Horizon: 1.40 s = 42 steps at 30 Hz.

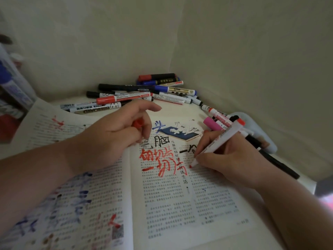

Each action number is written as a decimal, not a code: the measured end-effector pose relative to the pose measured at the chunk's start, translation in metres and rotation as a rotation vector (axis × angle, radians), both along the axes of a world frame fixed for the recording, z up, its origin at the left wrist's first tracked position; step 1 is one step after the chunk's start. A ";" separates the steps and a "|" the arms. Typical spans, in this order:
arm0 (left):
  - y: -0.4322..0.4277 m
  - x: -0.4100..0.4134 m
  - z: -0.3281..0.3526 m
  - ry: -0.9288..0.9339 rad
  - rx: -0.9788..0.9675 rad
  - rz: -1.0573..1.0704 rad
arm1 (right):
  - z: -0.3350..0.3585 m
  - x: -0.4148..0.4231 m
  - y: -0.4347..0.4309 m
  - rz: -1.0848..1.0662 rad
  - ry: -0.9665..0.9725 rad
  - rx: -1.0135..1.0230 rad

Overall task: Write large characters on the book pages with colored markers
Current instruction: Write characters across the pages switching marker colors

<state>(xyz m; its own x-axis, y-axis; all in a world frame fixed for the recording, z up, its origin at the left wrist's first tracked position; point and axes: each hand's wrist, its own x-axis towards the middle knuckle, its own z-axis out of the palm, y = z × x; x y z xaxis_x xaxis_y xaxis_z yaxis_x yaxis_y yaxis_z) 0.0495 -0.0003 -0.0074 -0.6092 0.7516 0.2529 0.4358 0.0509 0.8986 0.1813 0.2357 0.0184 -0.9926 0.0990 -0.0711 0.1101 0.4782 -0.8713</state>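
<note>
An open book (180, 204) lies in front of me, printed text on both pages. Large red characters (158, 161) and a black stroke (187, 150) sit near the top of the right page. Blue and red marks cover the left page. My right hand (234, 159) grips a white marker with a red end (221, 139), its red tip touching the right page at a small red dot. My left hand (117, 134) rests at the book's spine, its fingers curled round a red cap (138, 123).
Several markers in black, blue, red and white lie piled at the back (144, 94) against the wall corner. More markers, one with a pink cap (212, 123), lie right of the book. Blue-and-white packaging (10, 87) stands at the far left.
</note>
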 end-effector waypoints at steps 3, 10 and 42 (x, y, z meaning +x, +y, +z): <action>0.002 0.000 -0.002 0.081 -0.022 0.022 | 0.002 0.001 -0.002 0.021 0.021 0.073; 0.006 0.006 0.004 -0.013 -0.012 0.049 | 0.001 0.001 0.000 -0.120 0.084 -0.227; 0.004 -0.007 -0.007 0.053 -0.003 0.054 | 0.004 0.006 0.001 -0.097 0.042 0.061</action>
<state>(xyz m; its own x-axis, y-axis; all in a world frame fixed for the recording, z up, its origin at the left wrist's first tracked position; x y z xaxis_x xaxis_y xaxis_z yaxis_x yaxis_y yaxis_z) 0.0423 0.0033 -0.0142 -0.6345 0.7191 0.2834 0.4793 0.0783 0.8742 0.1874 0.2371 0.0220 -0.9800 0.1980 -0.0209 0.1230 0.5196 -0.8455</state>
